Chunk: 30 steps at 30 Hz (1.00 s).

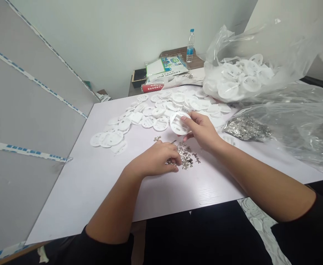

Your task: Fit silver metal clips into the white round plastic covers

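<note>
My right hand grips a round white plastic disc by its right edge, thumb on the face that shows. The disc is tilted up above the table and has slots and ridges. Lower and to the left, my left hand reaches down with curled fingers at a small pile of shiny metal pieces. Its fingertips are partly hidden, so I cannot see whether a piece is between them. Many more white plastic discs lie heaped beyond both hands.
At the right stand a clear bag of white discs and a clear bag of metal pieces. A water bottle and printed packets are at the back. A grey partition borders the white table on the left.
</note>
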Each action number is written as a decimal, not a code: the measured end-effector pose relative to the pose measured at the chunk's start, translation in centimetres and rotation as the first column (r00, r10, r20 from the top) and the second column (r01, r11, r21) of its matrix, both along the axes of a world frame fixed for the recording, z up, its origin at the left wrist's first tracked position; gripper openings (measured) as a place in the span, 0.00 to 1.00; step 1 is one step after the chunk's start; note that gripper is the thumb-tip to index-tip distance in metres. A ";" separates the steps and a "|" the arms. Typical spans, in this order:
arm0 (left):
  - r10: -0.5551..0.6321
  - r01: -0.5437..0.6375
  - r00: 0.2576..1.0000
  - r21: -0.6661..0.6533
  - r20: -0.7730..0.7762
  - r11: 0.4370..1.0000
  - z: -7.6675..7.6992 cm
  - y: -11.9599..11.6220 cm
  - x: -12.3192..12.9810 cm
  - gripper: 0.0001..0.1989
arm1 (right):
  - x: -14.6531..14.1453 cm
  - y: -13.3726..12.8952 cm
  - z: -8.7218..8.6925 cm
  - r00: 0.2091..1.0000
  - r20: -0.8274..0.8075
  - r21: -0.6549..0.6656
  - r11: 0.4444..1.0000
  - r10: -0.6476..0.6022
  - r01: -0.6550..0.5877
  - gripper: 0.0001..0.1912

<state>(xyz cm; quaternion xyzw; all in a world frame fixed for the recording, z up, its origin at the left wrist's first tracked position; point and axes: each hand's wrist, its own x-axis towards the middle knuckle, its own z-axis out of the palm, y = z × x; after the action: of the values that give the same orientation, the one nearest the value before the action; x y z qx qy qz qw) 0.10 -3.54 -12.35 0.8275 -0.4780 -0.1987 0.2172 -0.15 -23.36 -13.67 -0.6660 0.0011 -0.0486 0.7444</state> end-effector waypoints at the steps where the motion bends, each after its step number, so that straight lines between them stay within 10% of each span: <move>1: -0.004 0.003 1.000 0.023 0.013 1.000 -0.1 -0.2 -0.2 0.03 | 0.1 0.0 -0.1 1.000 -0.006 0.015 1.000 0.004 -0.004 0.15; 19: 0.043 -0.049 0.998 0.153 0.044 0.987 -0.2 -0.7 -0.6 0.06 | -0.1 0.3 0.3 0.996 -0.073 0.091 0.995 0.048 -0.041 0.09; 25: 0.014 -0.014 1.000 0.039 0.001 0.999 0.3 -0.1 -0.7 0.04 | 0.0 0.4 0.2 0.996 -0.075 0.095 0.995 0.051 -0.044 0.09; 30: 0.181 -0.213 0.947 -0.096 -0.265 0.972 1.2 0.6 0.0 0.04 | 0.1 0.3 0.0 0.997 -0.076 0.088 0.996 0.033 -0.027 0.07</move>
<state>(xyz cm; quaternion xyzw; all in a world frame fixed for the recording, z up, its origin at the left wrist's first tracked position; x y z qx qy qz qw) 0.09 -2.97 -11.20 0.8238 -0.3722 -0.2507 0.3463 -0.04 -23.08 -13.72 -0.6342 0.0220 -0.0115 0.7727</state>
